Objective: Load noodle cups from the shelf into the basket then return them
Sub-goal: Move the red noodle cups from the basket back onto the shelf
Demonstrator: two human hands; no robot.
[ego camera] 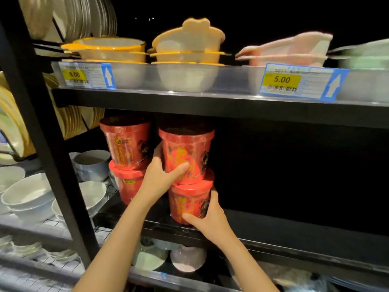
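Red noodle cups stand in two stacks of two on the black middle shelf (273, 222). In the right stack, my left hand (160, 175) grips the upper cup (187, 150), thumb across its front. Below it, my right hand (208, 218) grips the lower cup (189, 199) from the right side. The left stack has an upper cup (126, 140) on a lower cup (126, 184), partly hidden by my left forearm. No basket is in view.
Orange-rimmed bowls (185, 55), pink dishes (290, 51) and price tags (282, 80) sit on the shelf above. White bowls (27, 192) fill the rack at left past a black upright post (52, 157). More bowls (187, 258) lie on the shelf below. The middle shelf is dark to the right.
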